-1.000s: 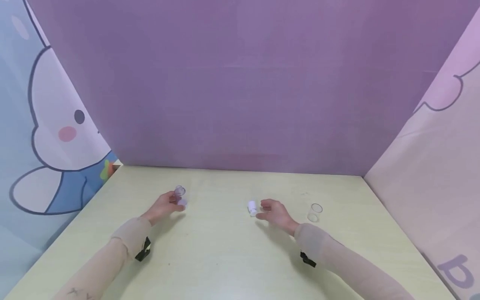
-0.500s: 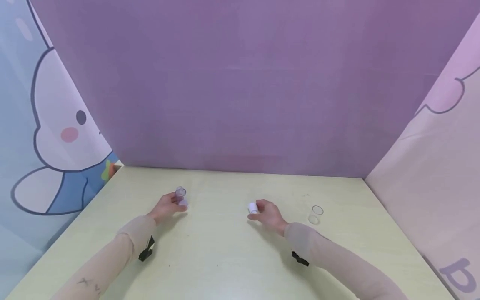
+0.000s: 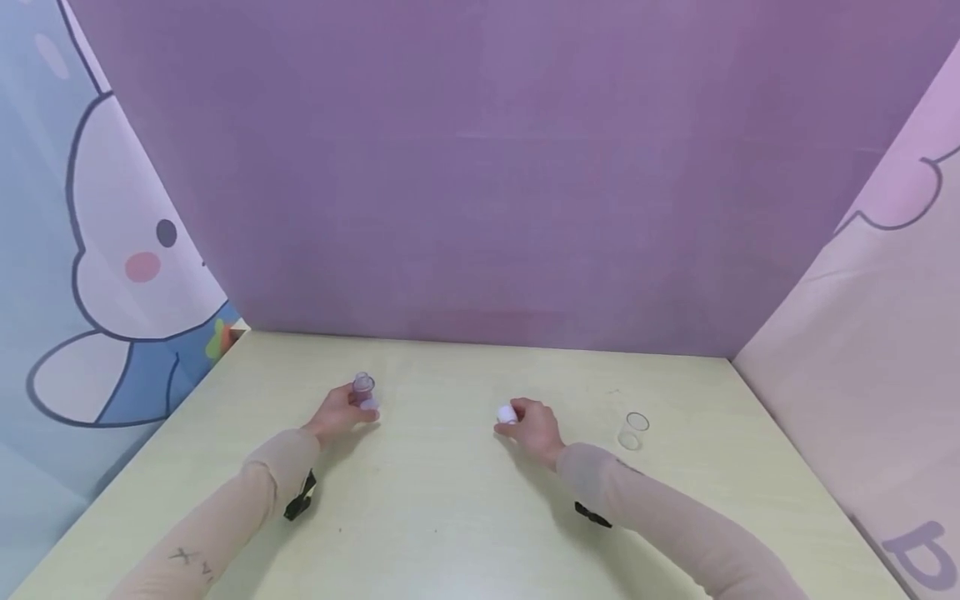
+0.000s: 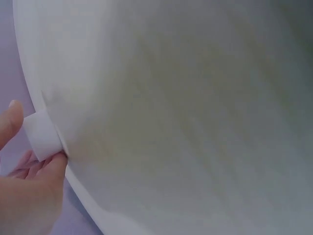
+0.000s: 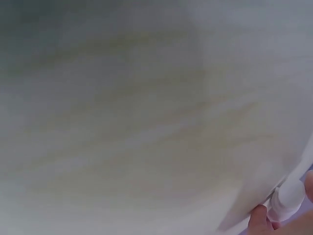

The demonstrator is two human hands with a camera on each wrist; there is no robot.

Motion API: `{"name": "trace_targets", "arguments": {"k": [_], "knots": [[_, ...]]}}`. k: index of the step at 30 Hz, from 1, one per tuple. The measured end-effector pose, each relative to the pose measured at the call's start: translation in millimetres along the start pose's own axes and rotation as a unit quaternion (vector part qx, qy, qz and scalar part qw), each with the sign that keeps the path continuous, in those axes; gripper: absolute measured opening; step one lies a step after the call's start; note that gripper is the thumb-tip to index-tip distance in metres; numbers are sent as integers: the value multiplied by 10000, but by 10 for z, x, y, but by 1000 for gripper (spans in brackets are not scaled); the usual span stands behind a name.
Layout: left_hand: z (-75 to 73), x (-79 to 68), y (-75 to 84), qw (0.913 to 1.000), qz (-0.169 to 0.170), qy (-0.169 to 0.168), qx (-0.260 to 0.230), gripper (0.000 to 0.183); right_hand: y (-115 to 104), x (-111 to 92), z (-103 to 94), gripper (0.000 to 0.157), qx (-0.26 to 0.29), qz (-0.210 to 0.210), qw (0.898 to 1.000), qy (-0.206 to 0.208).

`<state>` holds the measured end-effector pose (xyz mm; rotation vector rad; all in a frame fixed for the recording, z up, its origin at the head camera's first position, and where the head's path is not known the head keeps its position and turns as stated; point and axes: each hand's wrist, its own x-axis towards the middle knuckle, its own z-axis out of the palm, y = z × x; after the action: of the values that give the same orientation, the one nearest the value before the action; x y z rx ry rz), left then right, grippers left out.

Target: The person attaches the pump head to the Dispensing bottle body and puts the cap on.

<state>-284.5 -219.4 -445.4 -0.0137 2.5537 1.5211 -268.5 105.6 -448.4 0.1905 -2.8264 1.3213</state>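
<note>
On the left of the table, my left hand (image 3: pixel 337 414) has its thumb and fingers round a small see-through bottle (image 3: pixel 363 390) with a faint purple tint and a whitish lower part. The left wrist view shows a white cylinder (image 4: pixel 44 136) between thumb and fingers of that hand. Right of the middle, my right hand (image 3: pixel 537 428) grips a small white bottle (image 3: pixel 506 414) between thumb and fingers; the fingers hide part of it. In the right wrist view the white bottle (image 5: pixel 288 198) shows at the lower right corner, with fingertips against it.
A clear open-topped cup (image 3: pixel 633 433) stands on the pale table (image 3: pixel 435 467), right of my right hand. A purple panel (image 3: pixel 480 183) rises behind the table, and printed cloths with cartoon figures hang at both sides.
My right hand has moved left, and its fingers have come round the white bottle. My left hand stays at the see-through bottle, with the view shifting slightly.
</note>
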Motion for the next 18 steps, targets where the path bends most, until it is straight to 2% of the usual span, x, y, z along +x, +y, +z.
{"name": "trace_targets", "arguments": {"k": [6,18], "knots": [[16,-12,4,9998,61,47,168,61,17,-12,20,33,-188,-169,9996,89],[9,-28,21,9995,30,82,304,58,45,-5,6,37,-12,-175,9998,-8]]}}
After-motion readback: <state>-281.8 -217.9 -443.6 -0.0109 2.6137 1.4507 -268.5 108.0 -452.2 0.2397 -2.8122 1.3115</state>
